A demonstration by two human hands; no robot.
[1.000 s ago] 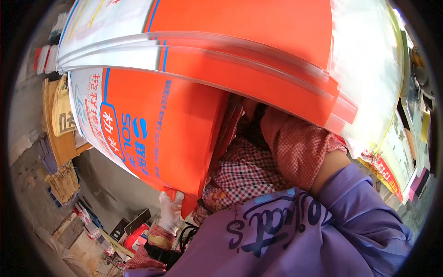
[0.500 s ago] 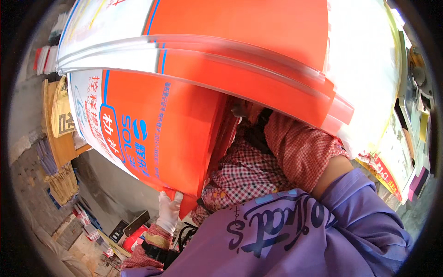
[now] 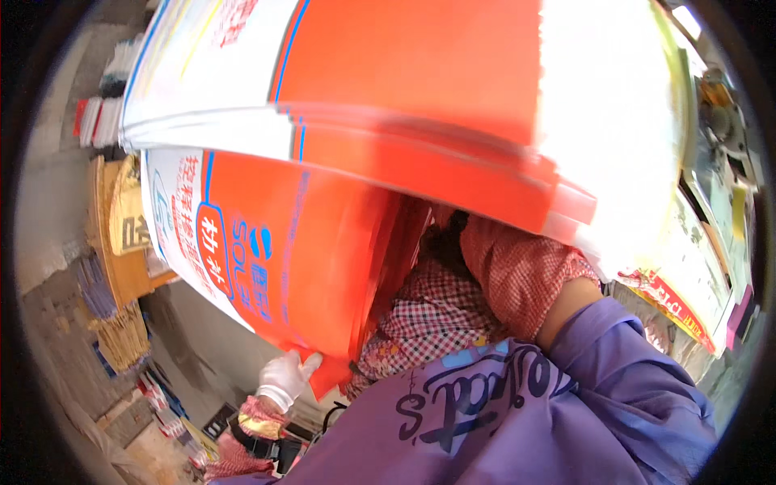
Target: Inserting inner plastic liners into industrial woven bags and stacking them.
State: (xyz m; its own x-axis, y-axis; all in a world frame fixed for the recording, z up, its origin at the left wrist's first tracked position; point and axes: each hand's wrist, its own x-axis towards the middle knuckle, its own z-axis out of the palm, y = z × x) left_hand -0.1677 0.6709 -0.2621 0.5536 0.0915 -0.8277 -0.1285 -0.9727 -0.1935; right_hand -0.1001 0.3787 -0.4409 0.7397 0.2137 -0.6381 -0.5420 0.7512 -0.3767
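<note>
Orange-and-white sheet [image 3: 315,242]: bowed in front of the person's body, its lower corner drawn to a point; I take it as my landmark for every place below.
Upper layers [image 3: 412,73]: arched above the sheet, their long edge crossing just over it, blurred on my feed.
Left hand [image 3: 283,378]: gloved in white, at the sheet's lower corner; thumb and fingers pressed together on a small pinch of orange edge.
Right hand: hidden under the upper layers, to the right of the sheet; I see only the red checked sleeve [image 3: 513,275] leading in, so I cannot tell how far open the fingers are or whether they hold anything.
Corner risk: I judge that small pinch the weak point; smooth material against a glove could slide free if the sheet were pulled hard.
Overhang risk: the upper layers could sag onto the sheet and drag it askew, should whatever bears them give way; I can't see that support.
Sleeve risk: the loose checked cloth beside the sheet could catch on an edge.
Left-end risk: a wide swing might brush the yellow sack [image 3: 133,206] left of the sheet.
</note>
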